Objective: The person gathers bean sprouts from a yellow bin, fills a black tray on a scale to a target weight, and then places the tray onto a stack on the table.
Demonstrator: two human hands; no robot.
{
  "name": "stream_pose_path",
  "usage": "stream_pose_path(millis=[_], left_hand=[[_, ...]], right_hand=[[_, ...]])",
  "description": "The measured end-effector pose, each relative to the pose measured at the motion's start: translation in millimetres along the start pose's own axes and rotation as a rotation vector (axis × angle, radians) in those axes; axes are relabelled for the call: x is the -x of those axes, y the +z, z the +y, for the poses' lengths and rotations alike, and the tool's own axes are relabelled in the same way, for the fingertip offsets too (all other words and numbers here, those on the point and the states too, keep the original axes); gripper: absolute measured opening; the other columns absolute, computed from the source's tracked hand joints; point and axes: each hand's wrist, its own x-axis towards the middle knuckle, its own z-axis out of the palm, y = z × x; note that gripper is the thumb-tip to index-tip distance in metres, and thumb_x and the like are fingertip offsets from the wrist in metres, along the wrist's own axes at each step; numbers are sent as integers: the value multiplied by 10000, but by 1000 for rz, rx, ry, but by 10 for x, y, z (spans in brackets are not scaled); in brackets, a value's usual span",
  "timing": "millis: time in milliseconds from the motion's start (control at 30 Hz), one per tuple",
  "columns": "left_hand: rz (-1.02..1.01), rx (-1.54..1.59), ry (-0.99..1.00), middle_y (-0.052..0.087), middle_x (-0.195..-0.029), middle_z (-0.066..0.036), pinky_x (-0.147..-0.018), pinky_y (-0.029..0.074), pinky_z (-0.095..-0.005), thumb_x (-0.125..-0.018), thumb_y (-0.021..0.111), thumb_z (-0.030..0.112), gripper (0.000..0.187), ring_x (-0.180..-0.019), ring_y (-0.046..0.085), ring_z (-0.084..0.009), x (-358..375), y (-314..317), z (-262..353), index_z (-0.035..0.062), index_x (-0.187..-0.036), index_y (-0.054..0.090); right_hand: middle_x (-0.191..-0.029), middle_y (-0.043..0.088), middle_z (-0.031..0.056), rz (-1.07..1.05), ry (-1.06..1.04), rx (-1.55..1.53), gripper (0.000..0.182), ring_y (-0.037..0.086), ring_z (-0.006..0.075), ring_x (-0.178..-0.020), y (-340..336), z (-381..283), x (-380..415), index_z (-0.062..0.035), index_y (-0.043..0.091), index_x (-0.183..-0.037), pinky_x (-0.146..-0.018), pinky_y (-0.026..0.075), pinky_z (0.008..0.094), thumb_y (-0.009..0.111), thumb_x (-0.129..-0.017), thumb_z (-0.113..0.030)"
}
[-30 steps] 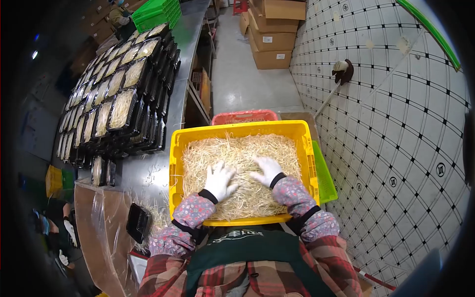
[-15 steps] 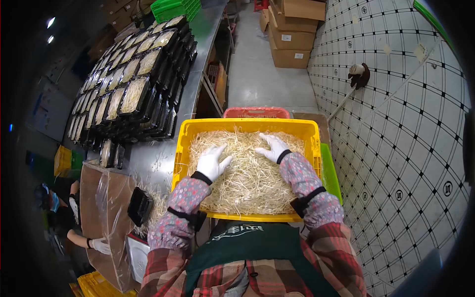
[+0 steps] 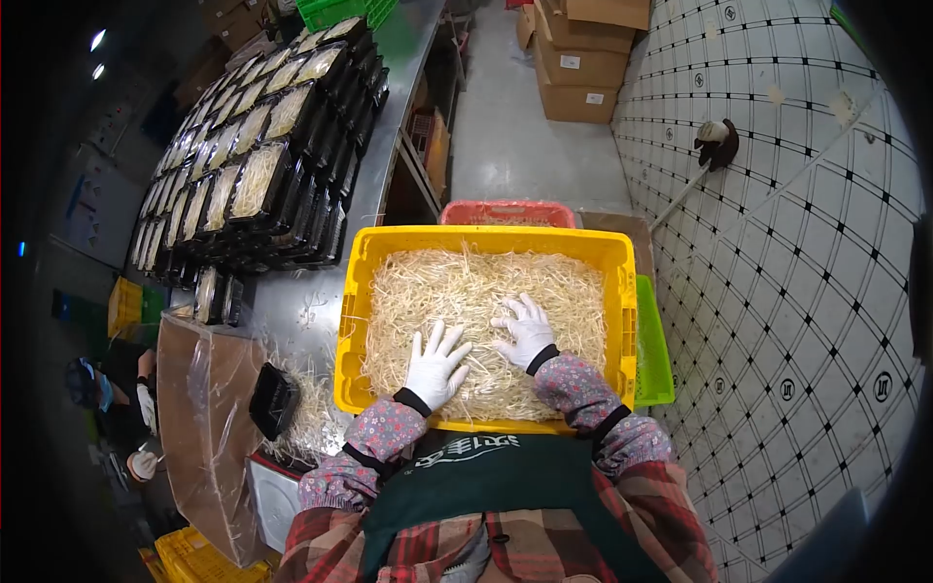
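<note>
A yellow crate (image 3: 356, 291) full of pale bean sprouts (image 3: 486, 277) stands right in front of me. My left hand (image 3: 435, 367), in a white glove, lies on the sprouts near the front of the crate with its fingers spread. To the right, my gloved right hand (image 3: 526, 332) rests on the sprouts with fingers apart and pointing inward. Neither hand is closed around any sprouts that I can see. The undersides of both hands are hidden.
Stacked black trays of sprouts (image 3: 258, 180) fill the metal table (image 3: 316, 301) on the left. An open black tray (image 3: 275, 400) lies beside loose sprouts. Red (image 3: 507, 213) and green crates (image 3: 653, 340) adjoin the yellow one. A co-worker (image 3: 121, 389) is at far left.
Both hands have moved back toward my body over the sprouts, the right one also slightly inward. The co-worker's lower hand has shifted away from the cardboard.
</note>
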Motion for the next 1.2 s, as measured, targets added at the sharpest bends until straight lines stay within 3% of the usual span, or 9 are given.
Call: stream_pose_path(millis=[433,733,800,867,900,933,1000,1033,1200], left_hand=[[35,118,-69,409,-1446,-110,-1098,192,-577,-845,633,254,372,-1372,295,-375,254,36,-16,154,-1203,615],[74,285,-83,480,-1387,-108,-1099,234,-539,-846,641,219,301,-1345,343,-382,317,-33,-75,143,-1136,649],[115,284,-65,510,-1350,-106,-1081,263,-536,-839,645,215,277,-1329,363,-381,299,-32,-99,136,-1105,655],[151,277,-49,540,-1312,-104,-1064,291,-534,-833,649,210,255,-1312,384,-379,304,-47,-113,128,-1073,662],[198,287,-51,565,-1273,-100,-1051,312,-526,-825,653,190,238,-1290,410,-379,289,-59,-96,121,-1052,665],[246,298,-52,589,-1234,-96,-1038,334,-518,-817,657,170,222,-1268,436,-378,258,-74,-85,113,-1031,669],[265,308,-47,597,-1219,-96,-1035,341,-508,-811,660,158,214,-1256,449,-375,211,-85,-71,111,-1020,670],[279,314,-45,605,-1203,-96,-1032,348,-498,-806,663,146,206,-1245,462,-372,196,-87,-71,108,-1008,671],[288,320,-57,608,-1191,-104,-1027,360,-487,-802,666,140,202,-1224,482,-360,207,-79,-85,108,-1002,675]], right_hand=[[-1325,514,99,17,54,119,182,342,379,-1321,182,-39,-164,-143,701,-838,-1073,273,507,688,-763,-308],[-1193,603,123,346,18,-518,89,494,321,-1182,-1233,276,-458,-73,637,-782,-1057,328,417,703,-786,-131],[-1285,549,136,659,62,-444,210,450,338,-1236,-1407,691,-594,-81,657,-973,-1068,319,418,707,-786,-163],[-1394,453,147,823,156,234,498,388,351,-1296,-1569,728,-599,-84,557,-1247,-1070,317,431,706,-785,-193],[-1472,353,149,698,199,331,711,323,360,-1343,-1513,775,-573,-95,399,-1408,-1071,317,445,707,-778,-212],[-1419,416,151,561,191,349,671,377,365,-1297,-1446,658,-557,-85,442,-1364,-1056,336,447,712,-765,-221],[-1048,648,113,371,-33,91,336,583,319,-1004,-1070,427,-489,-93,666,-1048,-894,459,445,699,-757,-258],[-902,655,91,-14,-19,165,237,602,294,-883,-581,173,-323,-134,714,-890,-797,485,432,668,-769,-333],[-874,638,85,-159,41,344,289,579,278,-908,-55,-139,-170,-159,715,-888,-782,446,443,667,-773,-421]])
